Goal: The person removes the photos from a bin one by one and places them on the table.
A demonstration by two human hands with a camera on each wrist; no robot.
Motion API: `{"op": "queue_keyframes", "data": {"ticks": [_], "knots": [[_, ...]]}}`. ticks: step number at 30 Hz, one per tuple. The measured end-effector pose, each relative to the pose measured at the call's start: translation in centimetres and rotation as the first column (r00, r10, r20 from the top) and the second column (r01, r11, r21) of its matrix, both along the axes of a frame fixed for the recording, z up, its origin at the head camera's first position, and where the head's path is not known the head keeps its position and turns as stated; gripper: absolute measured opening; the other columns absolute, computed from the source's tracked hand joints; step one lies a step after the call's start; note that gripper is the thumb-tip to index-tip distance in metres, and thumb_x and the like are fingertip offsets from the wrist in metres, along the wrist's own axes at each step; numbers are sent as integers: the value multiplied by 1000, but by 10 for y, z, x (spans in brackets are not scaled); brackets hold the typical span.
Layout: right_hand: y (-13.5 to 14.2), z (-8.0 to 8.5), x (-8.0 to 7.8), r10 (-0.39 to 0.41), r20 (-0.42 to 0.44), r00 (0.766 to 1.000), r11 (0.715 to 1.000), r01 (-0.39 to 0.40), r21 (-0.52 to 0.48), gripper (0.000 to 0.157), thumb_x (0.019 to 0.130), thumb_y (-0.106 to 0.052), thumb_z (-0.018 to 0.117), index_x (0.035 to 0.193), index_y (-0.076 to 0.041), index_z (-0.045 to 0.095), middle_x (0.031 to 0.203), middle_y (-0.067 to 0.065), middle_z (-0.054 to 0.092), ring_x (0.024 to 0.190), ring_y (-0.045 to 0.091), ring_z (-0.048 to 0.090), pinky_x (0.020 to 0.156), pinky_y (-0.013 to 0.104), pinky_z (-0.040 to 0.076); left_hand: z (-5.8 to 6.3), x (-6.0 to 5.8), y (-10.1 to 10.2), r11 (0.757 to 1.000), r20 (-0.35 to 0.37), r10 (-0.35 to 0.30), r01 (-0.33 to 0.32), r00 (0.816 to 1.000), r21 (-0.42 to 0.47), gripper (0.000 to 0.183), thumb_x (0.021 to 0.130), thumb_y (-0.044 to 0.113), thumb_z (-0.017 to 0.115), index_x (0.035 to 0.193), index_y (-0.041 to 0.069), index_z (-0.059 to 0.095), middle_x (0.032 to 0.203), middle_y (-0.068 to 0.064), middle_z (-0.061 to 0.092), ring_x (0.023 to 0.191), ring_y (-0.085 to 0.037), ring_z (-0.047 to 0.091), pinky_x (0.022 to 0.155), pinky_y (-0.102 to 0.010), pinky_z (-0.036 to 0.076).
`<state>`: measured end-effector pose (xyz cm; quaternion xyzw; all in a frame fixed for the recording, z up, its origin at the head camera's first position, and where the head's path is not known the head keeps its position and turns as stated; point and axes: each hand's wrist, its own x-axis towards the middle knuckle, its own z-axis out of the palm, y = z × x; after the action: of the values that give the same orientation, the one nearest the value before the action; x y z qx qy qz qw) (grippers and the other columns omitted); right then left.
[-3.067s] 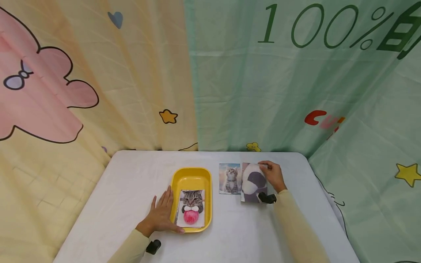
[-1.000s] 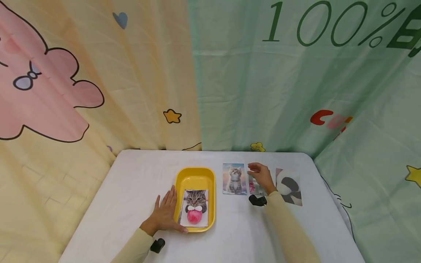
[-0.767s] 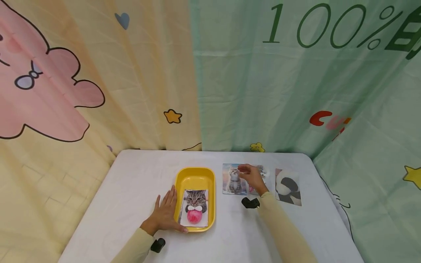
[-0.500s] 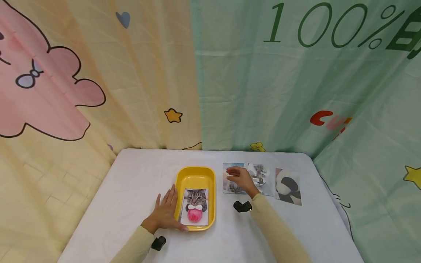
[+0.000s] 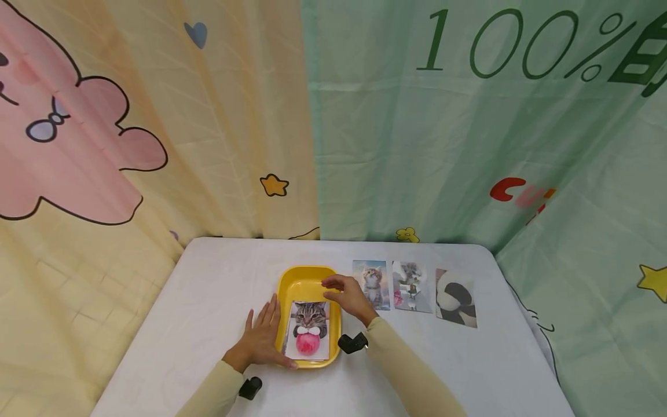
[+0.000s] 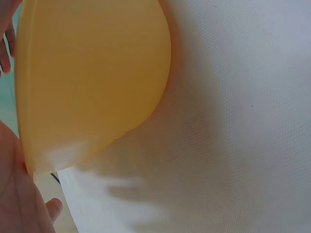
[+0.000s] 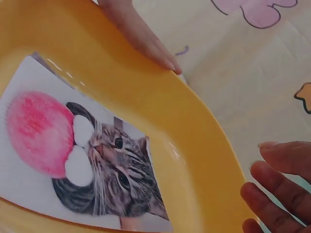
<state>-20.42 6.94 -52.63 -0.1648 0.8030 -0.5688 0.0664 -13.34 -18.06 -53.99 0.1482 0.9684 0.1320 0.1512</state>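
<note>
A: What fills the near foreground?

B: At lower centre, a person's left hand (image 5: 255, 340) spreads along the left rim of a shallow, round-cornered yellow plastic tray (image 5: 297, 286), thumb at its near edge. In the tray's near part, a rectangular paper card of a tabby cat with a pink ball (image 5: 307, 330) lies picture up, a grey edge showing beneath it.

A: And the right hand?

B: The right hand (image 5: 348, 294) hangs over the tray's right rim, fingers slightly bent, thumb apart, pinching nothing. Three seconds ago it holds a card out over the table; now it is empty and well to the left.

A: Where is that card?

B: Right of centre. The rectangular paper card with a dark oval patch on white (image 5: 456, 295) now lies flat, ending a row of three. Left of it lie a pale paper card with a pink spot (image 5: 411, 289), its picture too small to read, and a blue-and-pink kitten card (image 5: 377, 278), partly behind the hand.

A: Meaning?

B: The third card appears placed, leaving the right hand free beside the tray.

A: The backdrop?

B: A cream cloth curtain (image 5: 234, 116) at upper left, a pale green one (image 5: 375, 145) at upper right, beyond the white table (image 5: 219, 289).
</note>
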Motion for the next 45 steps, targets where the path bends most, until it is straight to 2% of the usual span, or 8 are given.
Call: {"op": "queue_keyframes", "data": {"ticks": [7, 12, 18, 25, 33, 37, 40, 45], "knots": [[-31, -2, 7, -22, 9, 1000, 998, 21, 60, 23, 89, -1, 66, 111, 3, 67, 110, 14, 68, 107, 33, 61, 91, 44, 51, -1, 0, -2, 1000, -3, -9, 9, 1000, -7, 149, 49, 80, 72, 151, -6, 7, 160, -20, -2, 145, -39, 8, 112, -64, -3], [-48, -10, 9, -7, 37, 999, 985, 1, 171, 26, 86, -4, 70, 111, 2, 67, 112, 16, 67, 107, 33, 60, 94, 46, 49, 1, 1, -2, 1000, 3, -18, 18, 1000, -8, 148, 50, 81, 71, 151, -6, 7, 160, -20, -1, 145, -40, 9, 112, -64, -3], [-63, -14, 11, -26, 101, 995, 946, -8, 323, 31, 83, -9, 74, 113, 0, 68, 113, 13, 67, 103, 29, 61, 95, 44, 48, 2, 1, -1, 999, 6, -21, 22, 1000, -24, 148, 51, 81, 70, 151, -6, 7, 160, -21, -2, 145, -39, 10, 112, -64, -1], [-66, -15, 15, 44, 133, 990, 854, -106, 510, 46, 80, -18, 77, 121, -4, 65, 118, 10, 66, 108, 29, 59, 100, 44, 44, 0, 2, -2, 1000, 0, -23, 23, 1000, 8, 147, 51, 80, 71, 151, -7, 7, 160, -21, -1, 145, -40, 11, 111, -64, -1], [-63, -10, 17, 77, 174, 982, 878, -150, 455, 42, 81, -17, 78, 119, -6, 66, 114, 6, 67, 99, 22, 58, 100, 41, 45, 0, 1, -4, 999, -16, -32, 33, 999, 38, 147, 51, 80, 72, 150, -9, 9, 159, -23, 1, 143, -42, 12, 110, -66, 0], [-59, -9, 15, 98, 145, 985, 917, -146, 371, 40, 79, -15, 79, 116, -6, 67, 112, 4, 68, 101, 20, 60, 98, 39, 46, -2, 0, -6, 999, -17, -40, 40, 999, 30, 148, 51, 84, 68, 150, -7, 8, 160, -22, -2, 144, -41, 10, 111, -65, -3], [-53, -7, 11, 119, 111, 987, 944, -147, 296, 39, 78, -12, 80, 115, -4, 67, 109, 4, 69, 99, 19, 63, 93, 35, 50, -2, 1, -6, 999, -31, -36, 37, 999, 40, 149, 50, 83, 69, 150, -7, 8, 160, -22, -1, 144, -41, 11, 111, -65, -2], [-41, -3, 4, 122, 86, 989, 961, -140, 239, 39, 76, -1, 79, 113, 1, 67, 101, 8, 69, 87, 19, 65, 79, 29, 55, -1, 2, -4, 998, -28, -31, 32, 999, 53, 149, 49, 80, 73, 150, -8, 9, 159, -23, 0, 143, -42, 12, 110, -66, 0]]}}
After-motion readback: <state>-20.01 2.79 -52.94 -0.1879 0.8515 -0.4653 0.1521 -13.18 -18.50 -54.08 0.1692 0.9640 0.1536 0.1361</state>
